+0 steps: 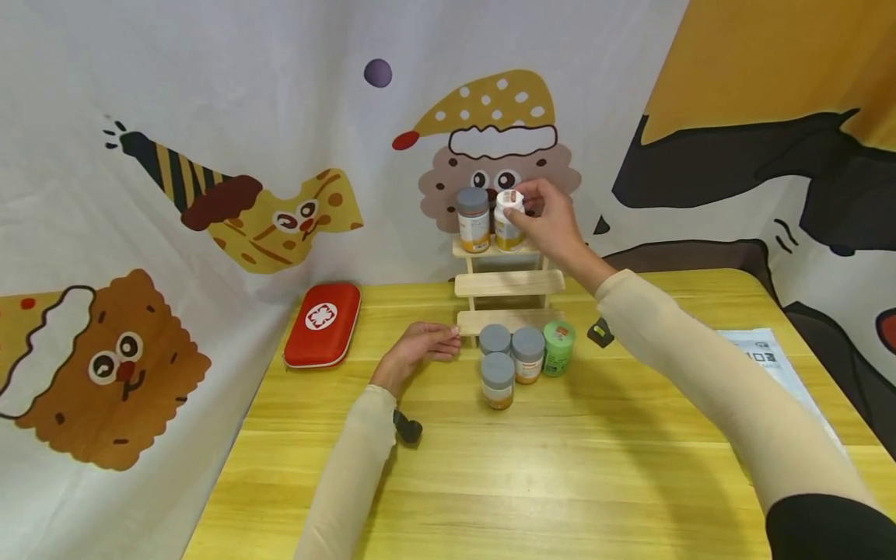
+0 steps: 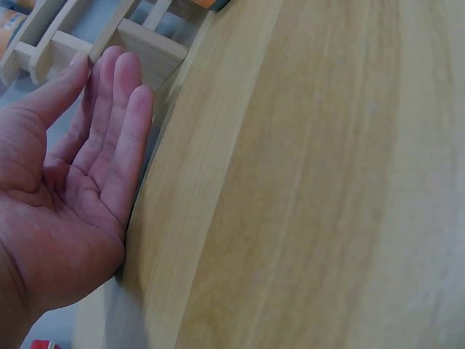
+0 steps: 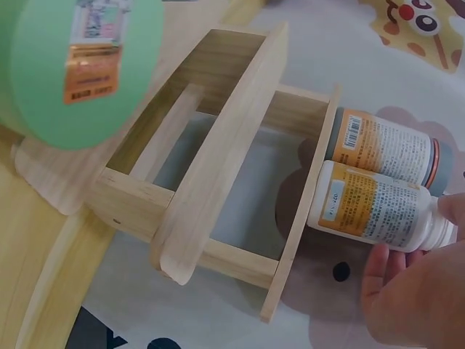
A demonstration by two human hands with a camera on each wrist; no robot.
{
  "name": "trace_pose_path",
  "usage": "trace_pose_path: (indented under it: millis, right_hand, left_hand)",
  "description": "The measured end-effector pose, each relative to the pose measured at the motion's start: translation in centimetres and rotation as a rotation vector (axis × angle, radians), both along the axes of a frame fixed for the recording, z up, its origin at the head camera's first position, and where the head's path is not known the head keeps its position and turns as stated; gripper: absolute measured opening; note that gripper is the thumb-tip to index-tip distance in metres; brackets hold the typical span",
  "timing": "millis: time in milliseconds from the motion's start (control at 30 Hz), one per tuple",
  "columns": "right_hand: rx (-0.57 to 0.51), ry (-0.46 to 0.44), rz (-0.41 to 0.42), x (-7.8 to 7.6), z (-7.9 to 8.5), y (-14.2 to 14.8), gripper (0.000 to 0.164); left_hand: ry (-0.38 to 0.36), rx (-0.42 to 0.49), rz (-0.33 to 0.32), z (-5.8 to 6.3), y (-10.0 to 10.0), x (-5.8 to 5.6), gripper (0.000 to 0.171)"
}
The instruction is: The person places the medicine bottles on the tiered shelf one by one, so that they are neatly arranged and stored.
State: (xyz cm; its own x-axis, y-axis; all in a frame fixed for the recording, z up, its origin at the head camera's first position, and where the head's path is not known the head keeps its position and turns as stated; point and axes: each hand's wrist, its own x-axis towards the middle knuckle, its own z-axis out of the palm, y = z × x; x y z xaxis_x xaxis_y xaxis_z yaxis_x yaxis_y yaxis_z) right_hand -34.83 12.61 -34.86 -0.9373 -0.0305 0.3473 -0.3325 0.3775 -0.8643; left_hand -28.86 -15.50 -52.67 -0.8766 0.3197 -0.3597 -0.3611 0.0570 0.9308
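On the top tier of a small wooden step rack, my right hand grips a white bottle with a yellow label around its neck. The bottle stands upright, its base at the tier. Right beside it on the same tier is a grey-lidded bottle. My left hand reaches to the left end of the lowest tier; its fingers are fairly straight, with the tips right at the wood. Three grey-lidded jars, one of them the front jar, and a green jar stand before the rack.
A red zipped case with a white emblem lies at the table's back left. To the right are a small black object and a white packet, partly behind the right sleeve. A cartoon-print cloth hangs behind the table.
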Motion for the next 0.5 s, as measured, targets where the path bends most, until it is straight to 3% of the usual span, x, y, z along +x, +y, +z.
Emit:
trace_pose_path:
  millis: [500]
  right_hand:
    - [0.006, -0.002, -0.001, -0.92, -0.32, -0.21, 0.041]
  left_hand:
    - [0.002, -0.002, 0.002, -0.12, -0.03, -0.09, 0.026]
